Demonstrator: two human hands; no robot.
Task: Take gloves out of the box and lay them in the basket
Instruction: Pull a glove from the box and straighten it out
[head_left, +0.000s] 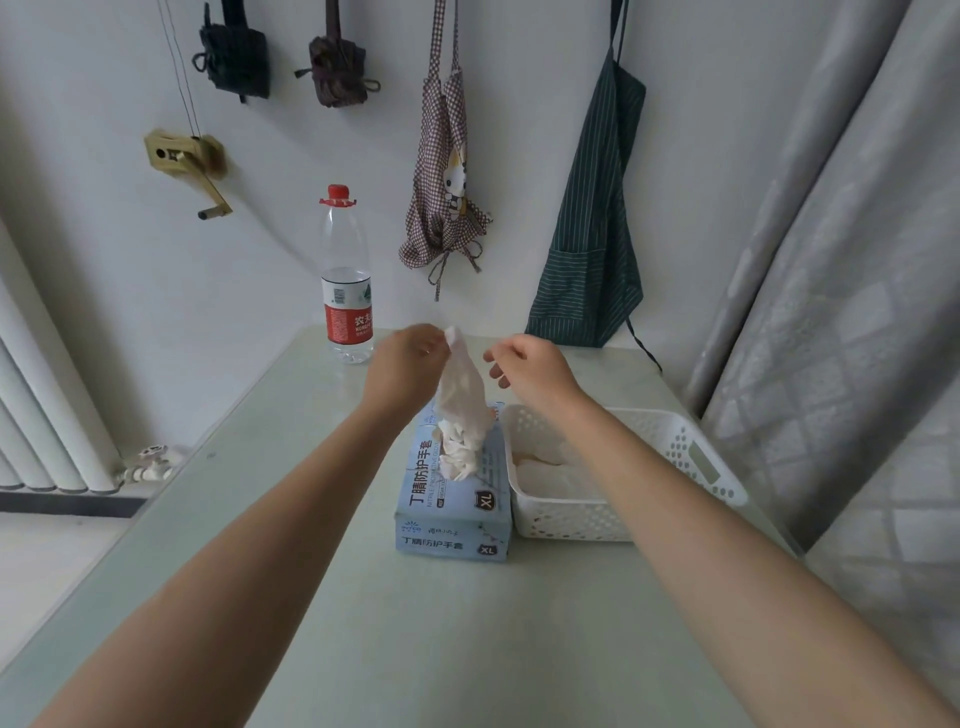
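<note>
I take the pale blue cardboard glove box (453, 499) as my landmark; it lies flat near the middle of the pale green table (415, 649). Above its far end my left hand (402, 364) pinches the top edge of a thin white glove (464, 387), which hangs down with its lower end bunched at the box's top opening, where more crumpled white gloves (457, 457) stick out. My right hand (530, 366) hovers just right of the hanging glove, fingers loosely curled, holding nothing and not touching it.

Touching the right side of the box sits the white perforated plastic basket (691, 457), with some white gloves lying inside it; my right forearm crosses over the basket and hides part of its inside.

Beyond the box, to its far left, 1 clear plastic water bottle (346, 280) with a red cap and red label stands upright near the table's far edge. On the wall behind the box hang a checked apron (447, 208) and a dark green striped apron (592, 234). Right of the basket hangs a grey curtain (831, 260); far left of the box stands a white radiator (41, 415).
</note>
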